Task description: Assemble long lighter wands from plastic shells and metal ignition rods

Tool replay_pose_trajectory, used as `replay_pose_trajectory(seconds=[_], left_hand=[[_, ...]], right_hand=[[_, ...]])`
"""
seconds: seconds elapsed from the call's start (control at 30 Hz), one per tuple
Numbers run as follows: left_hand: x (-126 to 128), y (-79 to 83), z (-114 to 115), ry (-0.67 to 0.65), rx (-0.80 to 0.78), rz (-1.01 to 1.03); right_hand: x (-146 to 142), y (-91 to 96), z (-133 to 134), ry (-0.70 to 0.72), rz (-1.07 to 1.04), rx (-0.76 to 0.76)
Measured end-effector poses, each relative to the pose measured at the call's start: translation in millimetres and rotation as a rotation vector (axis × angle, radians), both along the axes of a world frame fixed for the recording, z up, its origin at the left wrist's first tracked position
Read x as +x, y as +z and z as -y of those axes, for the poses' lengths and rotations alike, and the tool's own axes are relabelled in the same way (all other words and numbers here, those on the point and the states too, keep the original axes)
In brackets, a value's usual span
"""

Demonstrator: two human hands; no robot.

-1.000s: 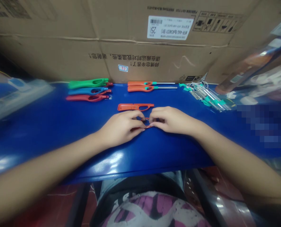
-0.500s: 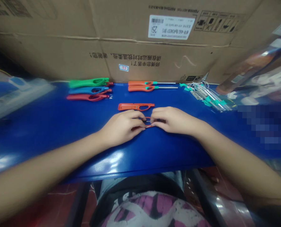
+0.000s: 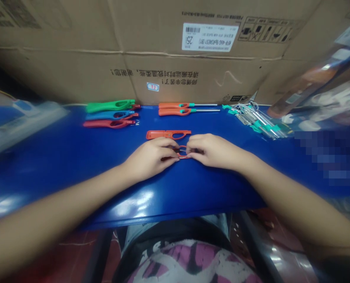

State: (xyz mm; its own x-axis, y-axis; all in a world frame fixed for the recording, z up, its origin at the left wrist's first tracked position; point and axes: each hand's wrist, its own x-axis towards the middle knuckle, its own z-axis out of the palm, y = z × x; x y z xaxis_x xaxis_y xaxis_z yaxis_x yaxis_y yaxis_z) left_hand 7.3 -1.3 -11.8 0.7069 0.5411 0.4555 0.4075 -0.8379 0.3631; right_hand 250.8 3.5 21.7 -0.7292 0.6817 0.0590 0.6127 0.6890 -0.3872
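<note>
Between my hands lies an orange lighter casing half, mostly covered by my fingers, with a thin wire showing along it. My left hand is closed in a pinch on its left part. From the other side, my right hand pinches its right part, the fingertips close to those of the left. Just beyond them another orange casing half with a looped handle lies on the blue table.
At the back left, green, blue and red lighter casings lie stacked in rows. Two orange lighters with metal tubes lie at the back middle. Several loose metal tubes are heaped right. A cardboard box stands behind.
Both hands stay in nearly the same pinch. The gap between the fingertips is slightly wider, showing a little more of the orange casing. The whole view has shifted slightly.
</note>
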Motion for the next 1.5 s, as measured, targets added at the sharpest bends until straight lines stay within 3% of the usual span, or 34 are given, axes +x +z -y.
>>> replay_pose_trajectory(seconds=[0.5,0.83,1.13,1.23,1.33,1.43,1.5], left_hand=[[-5.4,6.8,-1.2,0.012,0.025,-0.082],[-7.9,9.5,-4.0,0.023,-0.007,-0.086],[-7.6,12.9,-2.3,-0.019,0.068,-0.1],[-7.3,12.4,-2.6,-0.011,0.069,-0.1],[-6.8,11.6,-3.3,-0.003,0.078,-0.086],[-6.4,11.0,-3.6,-0.004,0.089,-0.073],[-6.4,10.7,-3.7,-0.009,0.091,-0.07]], right_hand=[[3.3,3.5,-3.2,-0.064,-0.089,-0.074],[9.9,9.7,-5.3,0.045,-0.129,-0.116],[9.6,12.2,-4.1,0.147,-0.171,-0.072],[16.3,15.2,-11.3,-0.025,-0.198,0.12],[39.5,19.9,-27.4,-0.449,0.001,0.296],[72.7,19.0,-47.4,-0.818,0.246,0.223],[90.5,12.5,-59.4,-0.904,0.284,0.21]])
